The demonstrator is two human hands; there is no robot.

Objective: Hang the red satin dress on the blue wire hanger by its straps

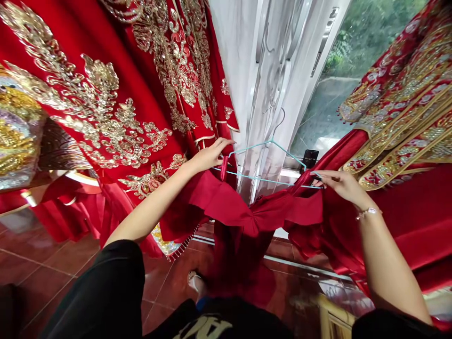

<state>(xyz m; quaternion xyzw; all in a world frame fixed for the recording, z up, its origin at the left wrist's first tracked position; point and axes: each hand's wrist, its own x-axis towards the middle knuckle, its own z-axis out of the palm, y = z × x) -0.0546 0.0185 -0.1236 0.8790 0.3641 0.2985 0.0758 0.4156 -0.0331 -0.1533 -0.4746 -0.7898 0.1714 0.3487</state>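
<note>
A light blue wire clothes hanger [268, 162] hangs in front of me, its hook up and its lower bar running between my hands. A red satin garment [233, 207] sags in folds below that bar. My left hand [212, 156] pinches the garment's edge at the left end of the hanger. My right hand [344, 186], with a beaded bracelet [368, 213] at its wrist, grips the garment at the hanger's right end. The garment's fabric passes close to the bar, but I cannot tell whether either hand also holds the hanger.
Red gowns with gold embroidery [106, 103] hang to the left, and another [399, 122] hangs to the right. Behind the hanger are a white curtain [261, 94] and a window [328, 103]. A black phone [310, 158] stands on the sill. Below lies a red tiled floor [45, 263].
</note>
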